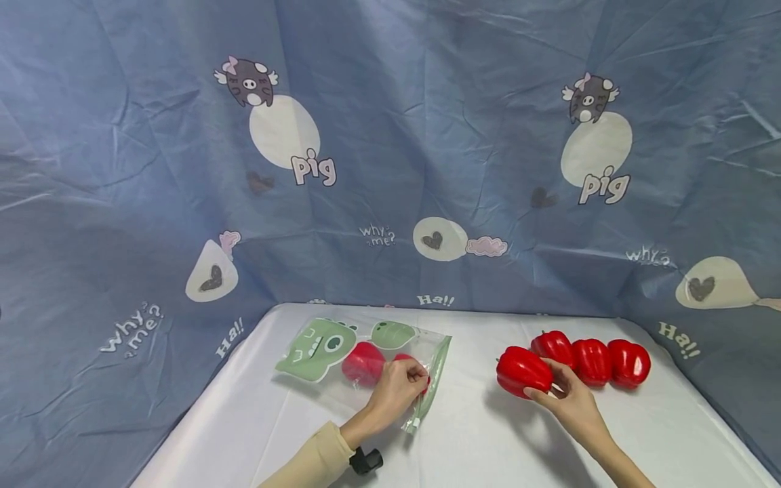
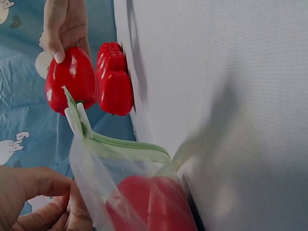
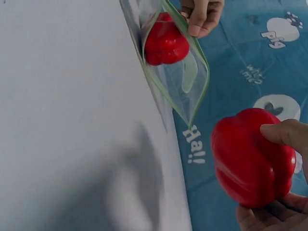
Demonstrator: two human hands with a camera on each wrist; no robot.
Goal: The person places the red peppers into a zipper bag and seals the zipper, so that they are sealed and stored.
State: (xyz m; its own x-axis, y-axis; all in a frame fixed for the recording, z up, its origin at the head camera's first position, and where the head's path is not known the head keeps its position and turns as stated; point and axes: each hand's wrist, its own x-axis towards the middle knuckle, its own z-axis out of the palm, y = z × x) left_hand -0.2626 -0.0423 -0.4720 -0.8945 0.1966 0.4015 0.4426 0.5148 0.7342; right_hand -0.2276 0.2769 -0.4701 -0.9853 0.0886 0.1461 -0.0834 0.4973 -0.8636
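My left hand [image 1: 395, 388] pinches the upper edge of a clear zip bag [image 1: 329, 347] with green cartoon print, near its mouth. The bag lies on its side on the white table, and its green-rimmed mouth [image 3: 206, 82] gapes open toward the right. Inside are red bell peppers; one [image 1: 361, 366] shows through the film, and another [image 3: 166, 41] sits close to the opening. To the right of the bag, my right hand [image 1: 572, 405] grips a red bell pepper [image 1: 521, 370] between thumb and fingers, raised above the tabletop with its shadow below.
Three more red bell peppers [image 1: 592, 362] stand in a row at the table's back right, just beyond the held one. A blue patterned cloth [image 1: 390, 169] hangs behind the white table [image 1: 476, 434]. A small black device [image 1: 366, 461] is at the left wrist.
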